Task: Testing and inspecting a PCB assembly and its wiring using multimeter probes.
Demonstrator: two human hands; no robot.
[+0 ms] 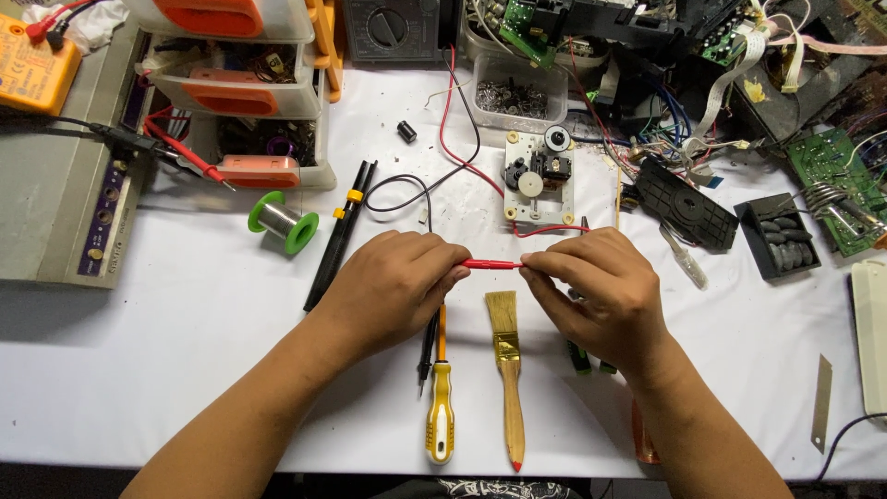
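Head view: I read one frame, looking down at the table (185,342).
Landmark: red probe (492,264), held level above the white table, midway between both hands.
Left hand (393,286): grip clenched on the probe's left end, fingers curled over it.
Right hand (601,296): grip pinching the probe's right end; a red lead (545,229) runs up from there.
Below the probe: paintbrush (507,370) and yellow screwdriver (441,407), lying side by side.
Above the probe: white drive mechanism (539,176).
Left of the probe: green solder spool (283,222), well apart.
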